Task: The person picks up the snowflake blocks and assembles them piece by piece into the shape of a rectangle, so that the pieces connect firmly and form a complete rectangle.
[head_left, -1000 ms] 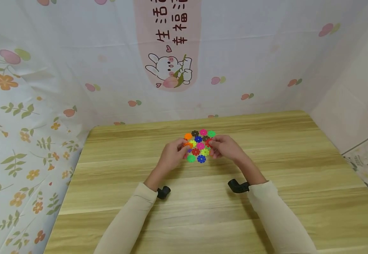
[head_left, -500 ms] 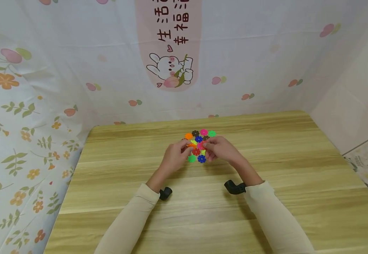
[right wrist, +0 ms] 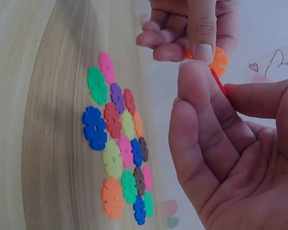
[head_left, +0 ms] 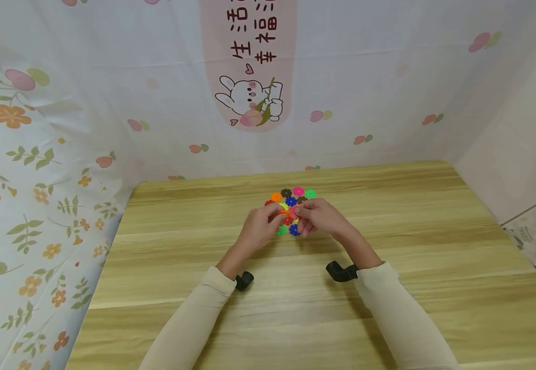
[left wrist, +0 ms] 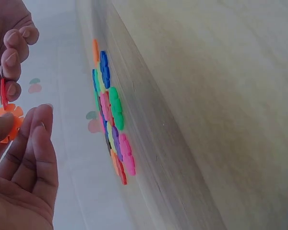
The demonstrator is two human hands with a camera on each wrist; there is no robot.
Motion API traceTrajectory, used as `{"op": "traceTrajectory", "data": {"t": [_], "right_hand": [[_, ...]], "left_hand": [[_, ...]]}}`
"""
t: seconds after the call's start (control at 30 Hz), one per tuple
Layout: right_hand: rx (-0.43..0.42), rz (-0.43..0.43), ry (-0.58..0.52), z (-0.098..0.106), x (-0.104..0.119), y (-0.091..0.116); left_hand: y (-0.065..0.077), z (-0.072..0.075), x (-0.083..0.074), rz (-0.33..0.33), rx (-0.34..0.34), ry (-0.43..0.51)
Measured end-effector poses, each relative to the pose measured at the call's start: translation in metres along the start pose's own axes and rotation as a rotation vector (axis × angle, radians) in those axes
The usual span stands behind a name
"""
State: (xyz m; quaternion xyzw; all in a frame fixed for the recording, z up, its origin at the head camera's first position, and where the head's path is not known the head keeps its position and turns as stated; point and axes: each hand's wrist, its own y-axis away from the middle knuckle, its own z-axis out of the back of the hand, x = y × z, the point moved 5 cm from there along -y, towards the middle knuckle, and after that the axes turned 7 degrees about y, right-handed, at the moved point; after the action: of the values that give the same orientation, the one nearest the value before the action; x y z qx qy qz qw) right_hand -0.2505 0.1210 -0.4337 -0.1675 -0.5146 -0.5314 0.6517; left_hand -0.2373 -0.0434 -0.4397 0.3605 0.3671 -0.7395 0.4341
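Above the table, my left hand (head_left: 259,226) pinches an orange notched plastic disc (right wrist: 221,61), a flower-shaped linking piece. A red notched disc (right wrist: 219,82), seen nearly edge-on, is pinched by my right hand (head_left: 320,218). The two discs meet at their rims, roughly crosswise; in the left wrist view the red disc (left wrist: 4,91) touches the top of the orange one. Whether their slots are engaged cannot be told. Beneath the hands, several loose discs in many colours lie flat, among them a blue disc (right wrist: 94,128) and a green disc (right wrist: 97,85).
The wooden table (head_left: 286,318) stretches toward me and to both sides. At its back hangs a white printed cloth (head_left: 365,92), and a floral cloth (head_left: 41,205) covers the left side. A black wrist mount (head_left: 342,271) projects from the right forearm.
The right hand has moved left, bringing the red disc over to the orange one. My left hand has shifted slightly right, and the discs they hold now touch.
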Motion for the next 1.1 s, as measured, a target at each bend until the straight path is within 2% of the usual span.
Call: {"op": "traceTrajectory", "data": {"t": [0.5,0.7,1.1], "right_hand": [[-0.006,0.011,-0.109,-0.003,0.002,0.000],[-0.011,0.008,-0.094,-0.003,0.000,-0.001],[0.030,0.033,-0.078,-0.001,-0.001,-0.002]], "left_hand": [[0.002,0.001,-0.015,-0.184,-0.072,-0.108],[0.003,-0.003,-0.019,-0.197,-0.059,-0.174],[0.003,-0.002,-0.018,-0.193,-0.052,-0.218]]}}
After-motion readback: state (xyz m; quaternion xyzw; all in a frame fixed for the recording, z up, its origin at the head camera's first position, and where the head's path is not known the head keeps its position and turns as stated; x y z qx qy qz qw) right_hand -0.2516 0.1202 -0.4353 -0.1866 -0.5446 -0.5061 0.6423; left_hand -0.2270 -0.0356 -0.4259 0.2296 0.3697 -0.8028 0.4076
